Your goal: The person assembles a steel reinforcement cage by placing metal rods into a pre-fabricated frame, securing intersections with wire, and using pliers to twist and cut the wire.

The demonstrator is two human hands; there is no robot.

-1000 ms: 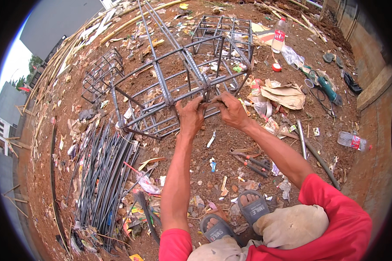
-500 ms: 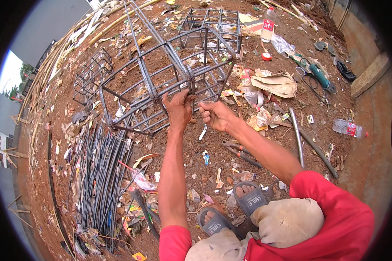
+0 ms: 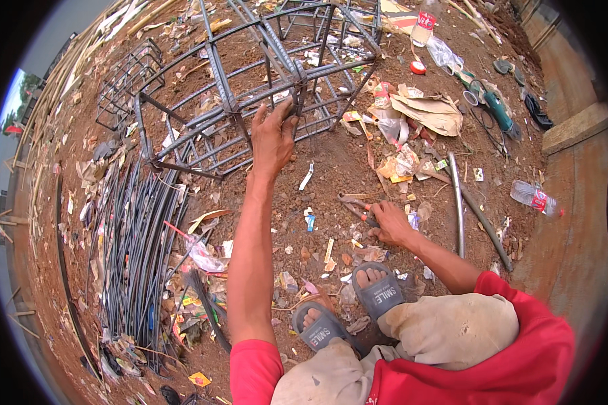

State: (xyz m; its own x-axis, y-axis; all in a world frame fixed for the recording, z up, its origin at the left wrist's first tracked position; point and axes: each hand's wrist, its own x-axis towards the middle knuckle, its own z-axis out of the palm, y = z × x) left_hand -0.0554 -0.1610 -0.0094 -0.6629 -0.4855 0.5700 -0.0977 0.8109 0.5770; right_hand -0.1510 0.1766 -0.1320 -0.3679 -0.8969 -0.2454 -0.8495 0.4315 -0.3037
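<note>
A steel rebar cage (image 3: 230, 106) of ribbed long bars and square ties stands at the upper middle. My left hand (image 3: 272, 143) reaches up to its near end, the fingers closed about a bar by a corner joint. Lower and to the right, my right hand (image 3: 393, 224) is down at the ground over a pair of pincers (image 3: 367, 217) with orange on the handles. Its fingers curl round the handles and hide most of them; the open jaws point left, lying on the soil.
A bundle of thin dark rods (image 3: 132, 250) lies at left. A metal pipe (image 3: 457, 202), a plastic bottle (image 3: 537, 198) and a green angle grinder (image 3: 496, 115) lie at right. Smaller cages (image 3: 125, 84) stand farther back. Litter covers the soil around my sandals (image 3: 378, 291).
My right hand has left the cage joint and dropped toward me onto the pincers. My left hand stays at the cage. The whole view has shifted, with the cage higher in it.
</note>
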